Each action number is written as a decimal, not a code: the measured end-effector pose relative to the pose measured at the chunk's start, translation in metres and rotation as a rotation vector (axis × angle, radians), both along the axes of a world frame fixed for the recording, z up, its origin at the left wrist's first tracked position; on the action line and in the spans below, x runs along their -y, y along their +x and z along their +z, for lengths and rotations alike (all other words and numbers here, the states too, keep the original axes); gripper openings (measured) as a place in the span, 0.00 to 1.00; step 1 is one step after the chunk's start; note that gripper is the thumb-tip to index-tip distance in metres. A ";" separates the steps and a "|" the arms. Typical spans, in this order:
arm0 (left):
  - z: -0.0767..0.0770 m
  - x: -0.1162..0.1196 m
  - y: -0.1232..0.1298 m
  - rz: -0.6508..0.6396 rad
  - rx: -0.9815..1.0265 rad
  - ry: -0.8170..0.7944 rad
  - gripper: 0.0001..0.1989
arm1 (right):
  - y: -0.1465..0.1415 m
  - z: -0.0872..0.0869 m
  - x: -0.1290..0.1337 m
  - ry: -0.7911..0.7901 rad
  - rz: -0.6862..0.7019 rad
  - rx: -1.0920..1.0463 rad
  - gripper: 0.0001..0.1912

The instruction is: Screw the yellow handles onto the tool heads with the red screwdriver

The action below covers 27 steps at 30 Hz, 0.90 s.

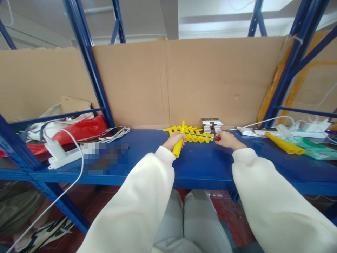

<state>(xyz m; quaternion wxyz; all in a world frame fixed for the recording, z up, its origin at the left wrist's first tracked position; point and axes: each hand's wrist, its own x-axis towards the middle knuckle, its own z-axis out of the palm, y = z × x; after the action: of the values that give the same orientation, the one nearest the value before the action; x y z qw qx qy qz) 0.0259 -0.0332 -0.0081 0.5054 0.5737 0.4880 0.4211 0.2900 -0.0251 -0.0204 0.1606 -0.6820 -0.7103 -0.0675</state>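
My left hand (172,141) is closed around a yellow plastic piece (178,149) with a hollow tube end pointing toward me. My right hand (228,140) grips a screwdriver (217,138) by its red handle. Its long thin metal shaft runs left across to the yellow piece; whether the tip sits in it or only touches it is too small to tell. Behind the shaft, several similar yellow pieces (195,138) lie in a row on the blue shelf (202,161).
A stack of black-and-white boxes or cards (212,125) stands against the cardboard panel (216,80). To the right lie yellow tubes (285,144) and a green packet (313,147). A power strip (64,158), white cable and red bag (84,130) occupy the left. Blue posts (92,66) frame the shelf.
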 end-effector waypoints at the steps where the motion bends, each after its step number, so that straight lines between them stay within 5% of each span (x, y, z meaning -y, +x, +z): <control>1: 0.000 0.000 0.000 0.001 0.000 -0.002 0.07 | 0.000 0.000 0.000 0.004 -0.006 0.001 0.03; 27: 0.000 -0.001 0.000 -0.015 -0.025 0.007 0.06 | 0.000 0.000 0.001 -0.025 -0.018 -0.005 0.04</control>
<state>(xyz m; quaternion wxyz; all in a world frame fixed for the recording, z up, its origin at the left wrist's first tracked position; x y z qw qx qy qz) 0.0263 -0.0320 -0.0083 0.5004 0.5841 0.4887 0.4118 0.2896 -0.0262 -0.0200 0.1532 -0.6903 -0.7047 -0.0586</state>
